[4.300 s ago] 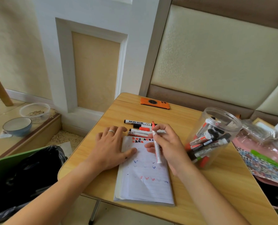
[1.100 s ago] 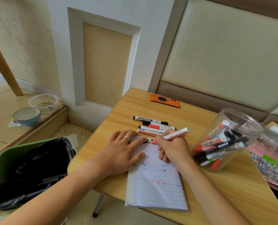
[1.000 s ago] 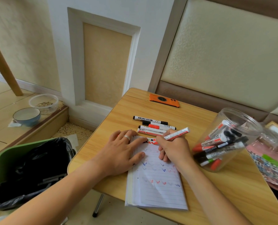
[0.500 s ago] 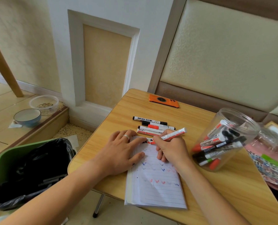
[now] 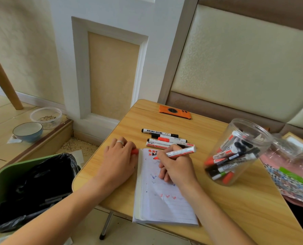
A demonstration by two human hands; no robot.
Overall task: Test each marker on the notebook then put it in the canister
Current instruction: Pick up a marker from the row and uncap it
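On notebook [image 5: 162, 197]: right hand [image 5: 178, 167] grips red marker [image 5: 180, 152] | left hand [image 5: 119, 160] holds, seemingly, red cap [image 5: 134, 151] | canister [image 5: 235, 151] right

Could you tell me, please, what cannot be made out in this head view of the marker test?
- Red cap: mostly hidden under the left hand; the fingers' hold is unclear.
- Red marker tip: the right hand covers the page beneath, so the fresh stroke is unseen.
- Loose markers: label print too small.
- Canister: marker count unclear, overlapping behind glare.
- Notebook: lower marks blurred.
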